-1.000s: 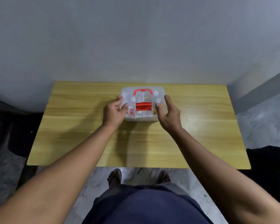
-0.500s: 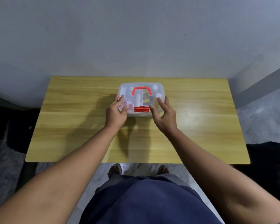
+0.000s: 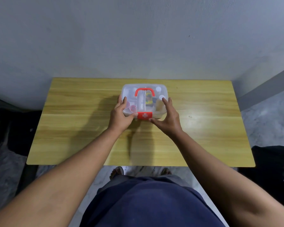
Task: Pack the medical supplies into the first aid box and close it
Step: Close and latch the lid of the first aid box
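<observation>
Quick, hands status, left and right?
Left hand: open, straight fingers pressing the first aid box, thumb beside its red latch.
Right hand: open, fingers on the box, thumb by latch.

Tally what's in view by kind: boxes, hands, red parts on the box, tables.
First aid box: 1
Hands: 2 (left hand, right hand, both touching it)
Red parts: 2 (handle, latch)
Table: 1
Total: 6

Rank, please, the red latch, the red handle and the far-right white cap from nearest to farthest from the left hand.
1. Red latch: front middle of the box, at the left hand's thumb.
2. Red handle: lid centre.
3. White cap: far right corner, inside.
</observation>
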